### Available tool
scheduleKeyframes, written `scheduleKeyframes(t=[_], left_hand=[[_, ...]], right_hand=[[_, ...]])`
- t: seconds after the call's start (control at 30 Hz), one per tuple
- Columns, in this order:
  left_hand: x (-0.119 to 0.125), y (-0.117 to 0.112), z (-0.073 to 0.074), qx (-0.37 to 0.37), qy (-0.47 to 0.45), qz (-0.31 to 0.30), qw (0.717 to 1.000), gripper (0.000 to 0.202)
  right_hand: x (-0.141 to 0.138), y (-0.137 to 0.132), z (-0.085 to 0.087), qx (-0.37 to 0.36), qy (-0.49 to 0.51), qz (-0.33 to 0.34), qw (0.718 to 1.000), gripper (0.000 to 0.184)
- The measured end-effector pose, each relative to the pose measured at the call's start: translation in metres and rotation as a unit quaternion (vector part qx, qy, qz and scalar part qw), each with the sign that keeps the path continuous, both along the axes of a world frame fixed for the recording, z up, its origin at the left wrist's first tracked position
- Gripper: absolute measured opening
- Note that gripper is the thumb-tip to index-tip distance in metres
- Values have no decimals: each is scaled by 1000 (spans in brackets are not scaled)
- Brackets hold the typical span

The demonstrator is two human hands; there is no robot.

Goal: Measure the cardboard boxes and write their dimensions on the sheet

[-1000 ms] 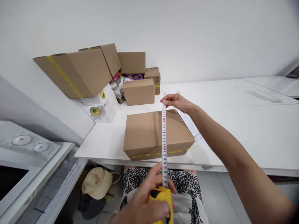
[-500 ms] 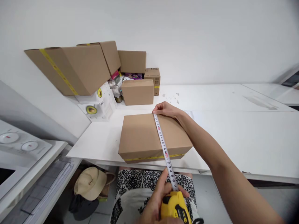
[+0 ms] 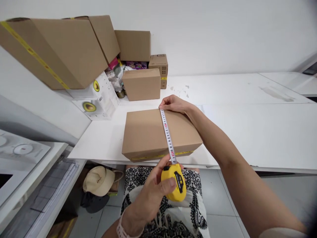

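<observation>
A closed cardboard box (image 3: 145,132) lies at the front edge of the white table, yellow tape along its near side. Across its top runs the white blade of a yellow tape measure (image 3: 180,196). My left hand (image 3: 155,188) is wrapped round the case, just in front of the box and above my lap, thumb on its face. At the box's far top edge, my right hand (image 3: 174,104) pinches the blade's end between thumb and fingers. The blade reads a little past 20 near the case; the tip itself is hidden by my fingers.
Large cardboard boxes (image 3: 66,49) stand on white avocado-print cartons (image 3: 95,105) at the back left. Beside them are a smaller box (image 3: 142,86), jars and bags. A white appliance (image 3: 22,158) is on the left; a beige cap (image 3: 99,181) lies below. The white table (image 3: 247,132) extends right.
My left hand has moved forward and up toward the box with the tape measure, and less blade shows between them. My right hand keeps its pinch at the far edge. The view has tilted down.
</observation>
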State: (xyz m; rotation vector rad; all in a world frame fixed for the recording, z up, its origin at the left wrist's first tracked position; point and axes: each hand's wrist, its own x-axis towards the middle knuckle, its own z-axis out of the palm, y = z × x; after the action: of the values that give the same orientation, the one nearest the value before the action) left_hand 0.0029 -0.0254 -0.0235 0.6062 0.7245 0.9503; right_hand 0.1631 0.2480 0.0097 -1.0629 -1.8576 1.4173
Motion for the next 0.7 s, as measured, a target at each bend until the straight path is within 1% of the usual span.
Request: scheduleKeyframes(t=[0.1,0.2,0.37,0.57,0.7], left_hand=[[4,14,9,4,13,19,1000,71],[7,18,12,-1,19,35,999,69],[8,15,10,2,22,43,999,65],[9,16,8,5,25,47,999,64],[10,18,6,10,25,65,998,62]], right_hand=[[1,2,-1,1,-11,5,1000,25],[1,7,-3,6,-12,13,1000,24],[0,11,-6,14,-8,15,1000,21],[0,9,-4,11,-3,13,1000,21],[-1,8,-5,18,-7,7,1000,21]])
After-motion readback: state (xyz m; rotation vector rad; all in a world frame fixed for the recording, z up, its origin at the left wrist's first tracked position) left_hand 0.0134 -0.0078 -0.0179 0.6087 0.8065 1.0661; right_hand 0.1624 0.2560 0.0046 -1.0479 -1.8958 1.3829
